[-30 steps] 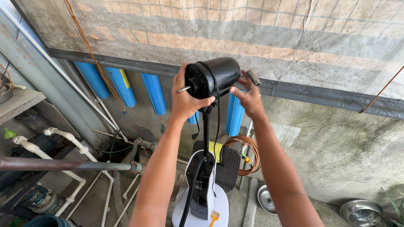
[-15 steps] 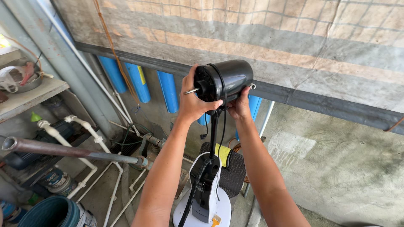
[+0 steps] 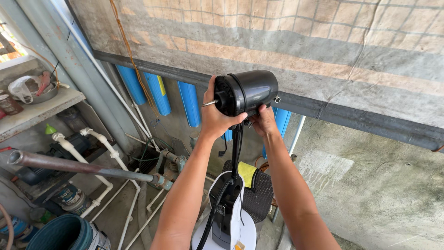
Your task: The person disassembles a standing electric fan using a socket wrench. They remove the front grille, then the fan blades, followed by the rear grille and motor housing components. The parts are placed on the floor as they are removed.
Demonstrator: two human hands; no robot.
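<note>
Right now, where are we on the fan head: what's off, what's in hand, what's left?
Done: the motor housing is bare, with no blade or guard on its exposed shaft. In hand: the left hand grips the housing's front underside, and the right hand is at the neck joint just below it. Left: the housing sits on the pole above the white base, cord attached. No blade or guard is in sight.

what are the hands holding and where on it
Both grip the black fan motor housing on its stand: left hand at the front end beside the shaft, right hand under the rear.
</note>
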